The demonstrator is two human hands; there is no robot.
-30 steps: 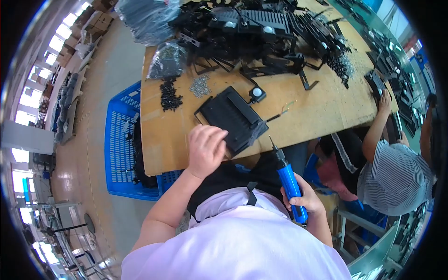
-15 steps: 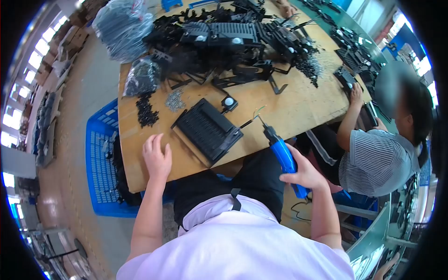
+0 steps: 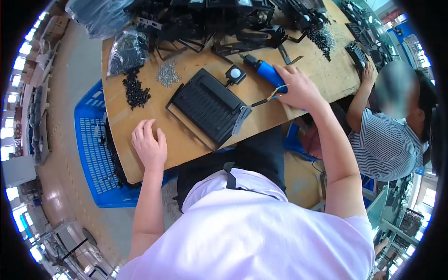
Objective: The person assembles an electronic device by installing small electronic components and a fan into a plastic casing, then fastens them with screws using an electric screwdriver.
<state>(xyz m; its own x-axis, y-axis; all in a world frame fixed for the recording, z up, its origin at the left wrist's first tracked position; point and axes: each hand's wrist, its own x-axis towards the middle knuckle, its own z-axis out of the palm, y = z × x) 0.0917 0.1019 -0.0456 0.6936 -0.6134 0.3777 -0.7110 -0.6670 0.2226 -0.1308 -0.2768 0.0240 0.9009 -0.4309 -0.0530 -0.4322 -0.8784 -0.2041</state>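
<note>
My right hand (image 3: pixel 301 88) is wrapped round a blue electric screwdriver (image 3: pixel 269 74) over the table, its black tip pointing to the far left. Just left of it lies a black finned floodlight (image 3: pixel 205 107), fins up, with a small sensor (image 3: pixel 235 74) with a white dome at its far corner. A short cable (image 3: pixel 261 101) with bare wire ends runs from the floodlight to beneath my right hand. A grey label (image 3: pixel 241 120) hangs at its near right corner. Beside the floodlight, my left hand (image 3: pixel 150 145) rests on the table's left part, fingers apart, holding nothing.
Black screws (image 3: pixel 135 91) and silver screws (image 3: pixel 168 73) lie in piles on the wooden table (image 3: pixel 186 151). Behind them are a plastic bag (image 3: pixel 128 51) and heaped black brackets (image 3: pixel 242 43). A blue crate (image 3: pixel 95 158) stands left. A co-worker (image 3: pixel 389 144) sits at right.
My right hand has carried the screwdriver forward from the table's near edge to beyond the floodlight's cable. The view has shifted a little; my left hand stays beside the floodlight.
</note>
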